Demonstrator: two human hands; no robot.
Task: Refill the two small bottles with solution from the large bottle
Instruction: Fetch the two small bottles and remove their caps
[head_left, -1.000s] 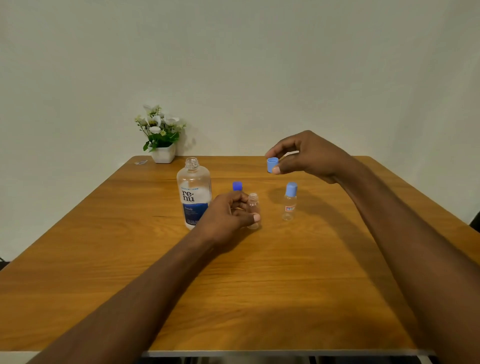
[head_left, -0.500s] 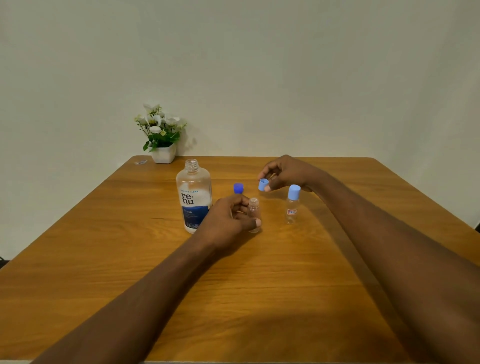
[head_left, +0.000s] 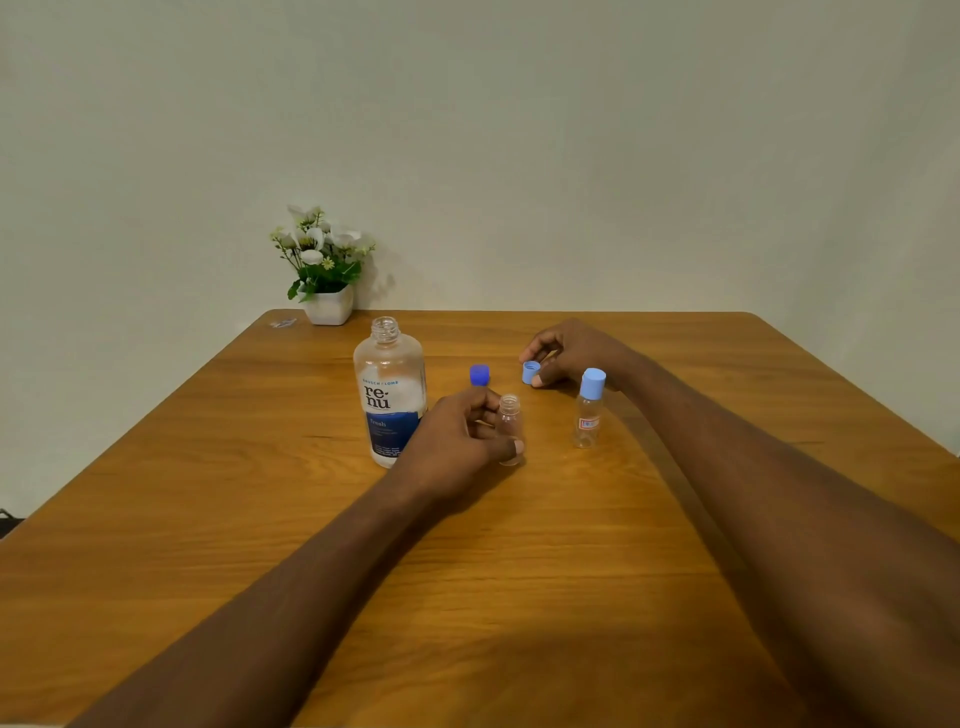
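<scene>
Head view: left hand (head_left: 457, 441) grips uncapped small clear plastic bottle (head_left: 510, 427), upright on wooden table (head_left: 208, 519). Right hand (head_left: 571, 353) pinches light-blue cap (head_left: 530, 372) w/ thumb & fingers. Large clear re-nu bottle (head_left: 390, 395) stands open, just left; capped small bottle (head_left: 589, 409) stands right.

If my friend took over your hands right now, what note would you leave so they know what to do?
Left hand grips the open small bottle, upright on the table. Right hand pinches a light blue cap low over the table.
Large bottle stands open to the left; a dark blue cap lies behind. The second small bottle stands capped on the right.
Done: large bottle and one small bottle uncapped.
Left: set the cap down, uncap the second, pour into both, recap.
</scene>
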